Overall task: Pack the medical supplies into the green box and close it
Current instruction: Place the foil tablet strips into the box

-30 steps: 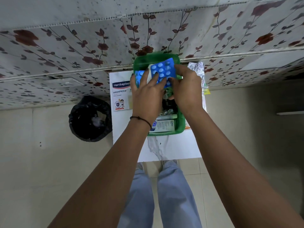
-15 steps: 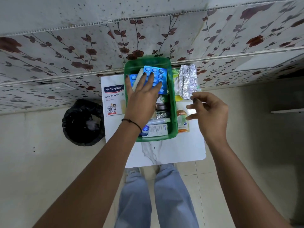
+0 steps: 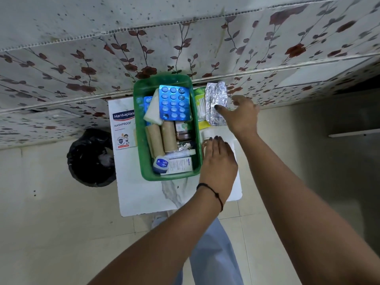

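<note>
The green box [image 3: 141, 140] stands open on a small white table [image 3: 144, 194]. It holds a blue blister pack [image 3: 174, 105], brown bandage rolls [image 3: 162, 138], a small blue-lidded jar [image 3: 161, 164], a white carton [image 3: 181, 165] and other small items. Right of the box lie silver foil strips [image 3: 216, 99] and a yellow-green swab pack [image 3: 200, 105]. My right hand [image 3: 240, 114] is spread, fingertips on the foil strips. My left hand [image 3: 218, 159] lies over a bottle beside the box; only its white cap [image 3: 207, 133] shows.
A Hansaplast plaster box [image 3: 123, 128] lies on the table left of the green box. A black bin [image 3: 90, 159] stands on the floor at the left. A flowered wall runs right behind the table. No lid for the box is in view.
My left hand has left the blue blister pack in the box and crossed to the bottle on the right. My right hand moved up and away to the foil strips.
</note>
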